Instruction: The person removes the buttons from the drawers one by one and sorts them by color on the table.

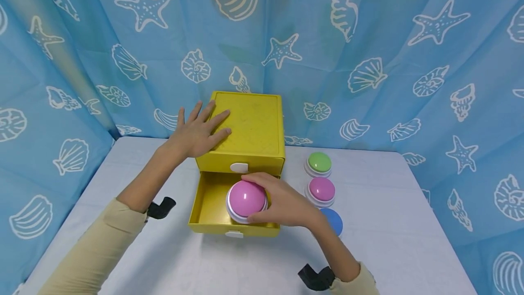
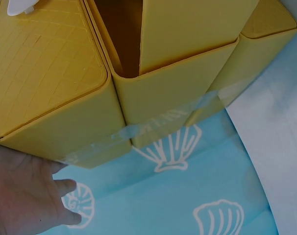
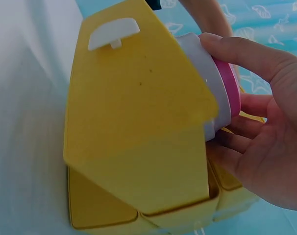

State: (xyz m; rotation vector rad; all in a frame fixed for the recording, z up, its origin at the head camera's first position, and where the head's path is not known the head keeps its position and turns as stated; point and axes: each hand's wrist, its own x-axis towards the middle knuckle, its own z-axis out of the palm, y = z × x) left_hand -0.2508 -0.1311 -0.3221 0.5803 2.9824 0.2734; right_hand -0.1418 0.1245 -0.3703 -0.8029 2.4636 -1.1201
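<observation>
A yellow drawer cabinet (image 1: 249, 126) stands at the back of the table, one lower drawer (image 1: 206, 204) pulled out toward me. My left hand (image 1: 196, 133) rests on the cabinet's top left side, fingers spread. With thumb and fingers around its sides, my right hand (image 1: 286, 199) grips a pink dome push button (image 1: 247, 198) with a white base, at the opened drawer. In the right wrist view the button's white base (image 3: 214, 88) sits partly behind the drawer's front (image 3: 138, 93). The closed drawer above has a white knob (image 1: 239, 167).
Right of the cabinet stand a green push button (image 1: 319, 162), another pink one (image 1: 322, 189) and a blue one (image 1: 332, 221), partly hidden by my right arm. A blue shell-print curtain (image 1: 315, 58) hangs behind the white-covered table (image 1: 380, 222).
</observation>
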